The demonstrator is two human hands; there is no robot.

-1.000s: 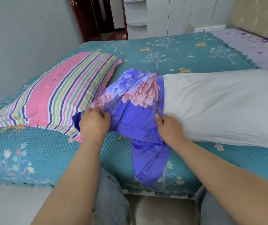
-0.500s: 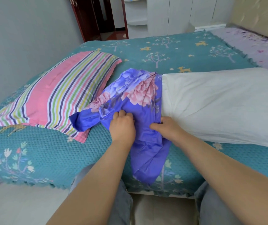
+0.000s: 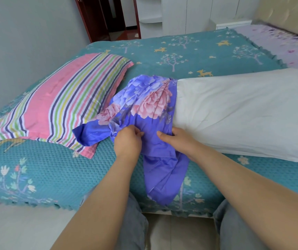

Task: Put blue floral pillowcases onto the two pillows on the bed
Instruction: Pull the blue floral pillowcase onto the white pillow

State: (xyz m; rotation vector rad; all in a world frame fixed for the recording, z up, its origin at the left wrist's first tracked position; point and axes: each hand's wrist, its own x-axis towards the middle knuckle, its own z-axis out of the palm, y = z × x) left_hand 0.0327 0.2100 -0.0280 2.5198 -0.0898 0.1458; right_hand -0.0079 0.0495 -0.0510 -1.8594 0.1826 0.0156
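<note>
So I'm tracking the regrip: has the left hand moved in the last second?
Yes. The left hand slid right along the blue pillowcase, away from the striped pillow.

Single head-worn view looks forward and down, close over the bed edge (image 3: 36, 159).

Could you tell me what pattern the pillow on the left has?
The left pillow has pink, green, yellow and navy stripes, seen in the head view.
</note>
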